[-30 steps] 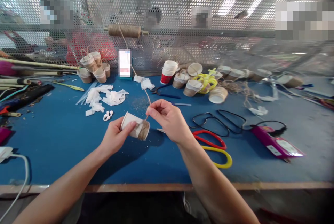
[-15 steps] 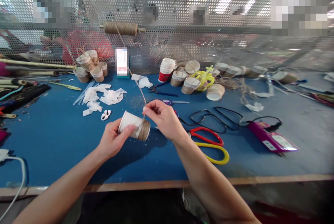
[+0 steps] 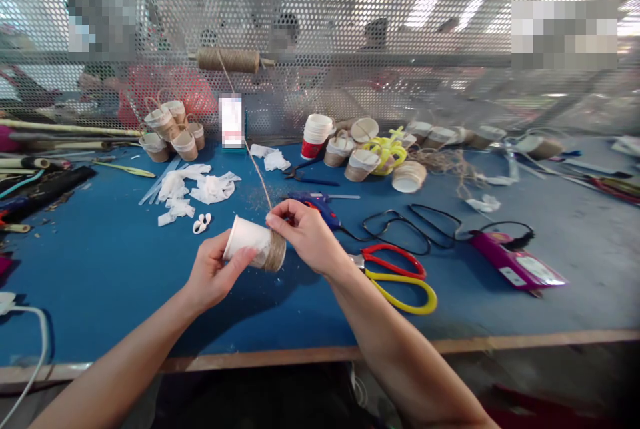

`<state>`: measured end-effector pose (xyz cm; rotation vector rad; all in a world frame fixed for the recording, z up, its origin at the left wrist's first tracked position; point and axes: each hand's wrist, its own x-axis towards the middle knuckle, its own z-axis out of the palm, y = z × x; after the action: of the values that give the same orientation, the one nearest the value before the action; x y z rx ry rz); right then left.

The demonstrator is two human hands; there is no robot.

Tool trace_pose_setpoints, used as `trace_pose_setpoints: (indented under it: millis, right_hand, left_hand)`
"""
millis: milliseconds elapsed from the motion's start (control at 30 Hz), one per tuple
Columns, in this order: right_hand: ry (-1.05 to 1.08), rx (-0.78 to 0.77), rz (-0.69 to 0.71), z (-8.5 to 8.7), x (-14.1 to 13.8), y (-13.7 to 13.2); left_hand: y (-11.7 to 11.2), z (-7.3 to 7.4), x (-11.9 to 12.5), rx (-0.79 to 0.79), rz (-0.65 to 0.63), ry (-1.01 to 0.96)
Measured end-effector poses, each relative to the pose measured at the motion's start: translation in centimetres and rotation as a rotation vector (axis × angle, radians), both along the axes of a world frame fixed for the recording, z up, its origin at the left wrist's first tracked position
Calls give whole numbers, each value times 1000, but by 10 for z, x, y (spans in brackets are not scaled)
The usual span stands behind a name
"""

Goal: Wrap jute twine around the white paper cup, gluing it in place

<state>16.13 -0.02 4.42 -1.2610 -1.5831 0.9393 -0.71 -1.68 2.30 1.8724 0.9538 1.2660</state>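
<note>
My left hand [image 3: 215,269] grips a white paper cup [image 3: 246,234] that lies tilted on its side in the air, its mouth towards the left. Brown twine [image 3: 276,252] is wound round the cup's base end. Close to that wound part, my right hand [image 3: 300,232] pinches the twine strand [image 3: 260,179] between thumb and forefinger. The strand runs up to a twine spool [image 3: 229,60] mounted on a rod at the perforated screen. Under and behind my right hand lies a blue glue gun [image 3: 327,212], partly covered.
Scissors [image 3: 400,275] with red and yellow handles lie by my right forearm. Several twine-wrapped cups [image 3: 184,144] stand back left, others back right beside stacked cups [image 3: 317,129]. Crumpled white tissue [image 3: 216,187], pliers [image 3: 315,179], a black cord and a purple box [image 3: 517,262] lie about.
My right hand has moved slightly down and left to the cup's wound end with the twine. More of the glue gun shows now. The view has shifted a little.
</note>
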Motion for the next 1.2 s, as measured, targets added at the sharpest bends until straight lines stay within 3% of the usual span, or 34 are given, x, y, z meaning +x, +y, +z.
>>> trace_pose_setpoints:
  millis: [233,533,767,1067,1200]
  right_hand:
    - [56,-56,38,-4,1,2]
    - [93,-152,52,-8,1,7]
    - [127,-173,50,-7,-1,8]
    - [115,-160,61,-4,0,8]
    - [158,-240,185,4,9,3]
  left_hand:
    - [0,0,-1,58,-24,1]
    - [4,-12,-2,-15,-15,-81]
    - [4,-13,-2,-37,14,-96]
    - [6,-8,-4,64,41,-44]
    - [9,-7,-6,122,45,-46]
